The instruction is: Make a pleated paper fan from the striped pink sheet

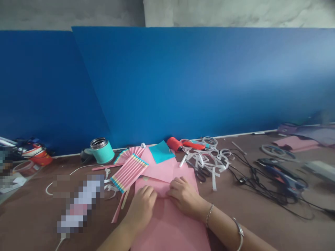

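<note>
A large sheet of pink paper (172,225) lies in front of me, with its far part folded or overlapped in a band between my hands. My left hand (143,202) is closed, its curled fingers on the left end of that band. At the right end, my right hand (183,197) has its fingers bent and pressed together on the same paper. Both thumbs are mostly hidden. More pink sheets (159,164) lie just beyond, topped by a turquoise paper square (160,152). Left of these rest a pleated pink strip (129,172) with turquoise edges and a pink paper fan (127,155).
Scissors (201,173) and tangled white strips (206,157) lie beyond my right hand, near a red thread spool (174,144). Black cables (259,188) and a dark blue tool (284,179) are at right. A turquoise mug (103,152) stands at back left, before a blue panel (183,83).
</note>
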The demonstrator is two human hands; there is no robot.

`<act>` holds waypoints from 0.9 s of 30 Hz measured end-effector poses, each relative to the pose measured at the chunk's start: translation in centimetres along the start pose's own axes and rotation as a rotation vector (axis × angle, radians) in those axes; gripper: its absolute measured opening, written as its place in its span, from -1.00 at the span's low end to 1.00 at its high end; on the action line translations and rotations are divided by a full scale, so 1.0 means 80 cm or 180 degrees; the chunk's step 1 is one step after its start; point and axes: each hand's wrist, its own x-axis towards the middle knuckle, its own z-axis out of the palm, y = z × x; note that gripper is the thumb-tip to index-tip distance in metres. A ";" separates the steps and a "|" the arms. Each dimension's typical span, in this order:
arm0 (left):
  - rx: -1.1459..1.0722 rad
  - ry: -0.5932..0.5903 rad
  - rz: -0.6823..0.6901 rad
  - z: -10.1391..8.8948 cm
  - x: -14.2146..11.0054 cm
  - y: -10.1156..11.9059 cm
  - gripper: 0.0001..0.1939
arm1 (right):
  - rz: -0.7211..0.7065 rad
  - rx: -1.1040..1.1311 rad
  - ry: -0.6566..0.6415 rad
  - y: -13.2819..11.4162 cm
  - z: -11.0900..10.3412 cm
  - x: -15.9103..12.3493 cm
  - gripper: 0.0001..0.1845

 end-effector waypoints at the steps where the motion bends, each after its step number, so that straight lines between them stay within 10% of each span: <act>1: -0.0092 -0.0005 -0.0048 -0.001 -0.001 -0.004 -0.73 | 0.0055 0.0084 -0.0075 0.002 0.001 -0.002 -0.80; 27: -0.1414 -0.0146 -0.0706 -0.011 0.003 -0.054 -0.76 | 0.0765 0.0921 -0.0343 0.032 -0.011 0.002 -0.72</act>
